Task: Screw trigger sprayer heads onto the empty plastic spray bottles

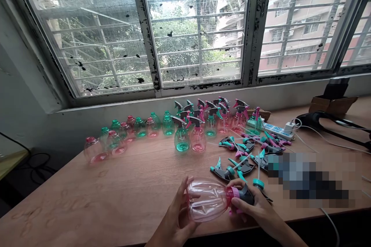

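Note:
A clear pink spray bottle [209,200] lies on its side between my hands near the table's front edge. My left hand [176,216] is wrapped round its base. My right hand [251,207] grips the dark spray head with pink collar [242,196] at the bottle's neck. A pile of loose teal, pink and dark spray heads [246,154] lies just beyond my right hand.
Assembled pink and teal spray bottles [208,121] stand at the back centre; capless bottles [121,135] line the back left. A white power strip [275,130] with cables, a black device [319,119] and a cardboard box [330,104] sit right. The wooden table [101,197] meets the window wall.

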A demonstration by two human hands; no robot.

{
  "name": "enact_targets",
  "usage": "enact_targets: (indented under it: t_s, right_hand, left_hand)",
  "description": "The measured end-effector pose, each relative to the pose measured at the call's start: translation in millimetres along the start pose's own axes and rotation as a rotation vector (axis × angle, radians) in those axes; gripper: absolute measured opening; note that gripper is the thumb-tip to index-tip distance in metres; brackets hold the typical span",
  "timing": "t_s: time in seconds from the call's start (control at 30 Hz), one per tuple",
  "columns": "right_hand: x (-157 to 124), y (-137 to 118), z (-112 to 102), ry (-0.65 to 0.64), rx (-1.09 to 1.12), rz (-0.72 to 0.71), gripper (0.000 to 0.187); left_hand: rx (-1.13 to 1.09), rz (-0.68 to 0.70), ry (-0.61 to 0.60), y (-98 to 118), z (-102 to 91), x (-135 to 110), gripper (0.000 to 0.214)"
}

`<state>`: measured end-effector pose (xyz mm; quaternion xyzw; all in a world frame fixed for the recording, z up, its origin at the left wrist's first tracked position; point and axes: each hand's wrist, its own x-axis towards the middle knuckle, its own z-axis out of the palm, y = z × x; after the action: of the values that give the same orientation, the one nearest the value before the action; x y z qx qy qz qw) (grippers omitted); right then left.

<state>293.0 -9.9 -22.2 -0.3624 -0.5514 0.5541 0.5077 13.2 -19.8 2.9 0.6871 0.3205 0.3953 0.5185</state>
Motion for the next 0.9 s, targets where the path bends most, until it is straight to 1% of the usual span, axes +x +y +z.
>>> enact_targets:
  t_s: [0.1,0.2,0.27,0.4,0.47,0.6,0.73,0.9]
  right_hand:
    - [0.1,0.4,0.1,0.001,0.009,-0.001,0.035]
    - [0.2,0.3,0.7,-0.011,0.019,0.001,0.036]
    - [0.3,0.3,0.9,-0.012,0.026,0.000,0.037]
    - [0.3,0.6,0.9,0.001,0.019,-0.007,0.037]
    - [0.1,0.3,1.2,-0.001,0.010,-0.002,0.037]
    - [0.3,-1.0,2.5,-0.006,-0.006,0.008,0.039]
    - [0.7,-1.9,3.1,-0.003,-0.010,0.010,0.039]
    - [-0.2,-2.2,2.7,0.022,-0.006,0.019,0.039]
  left_hand:
    - [0.002,-0.010,-0.001,5.1,0.0,0.1,0.095]
    - [-0.073,-0.005,-0.015,7.6,1.3,2.3,0.094]
    - [-0.074,-0.001,-0.019,5.3,1.6,4.1,0.091]
    - [0.003,0.059,0.010,-4.2,0.2,4.8,0.086]
    - [0.015,0.045,0.011,-6.7,-0.8,3.5,0.084]
    - [0.011,0.001,0.013,-4.3,-1.6,0.4,0.098]
    - [-0.060,0.003,0.010,-0.3,-0.3,1.4,0.090]
    - [-0.030,0.023,0.013,0.6,0.9,3.9,0.087]
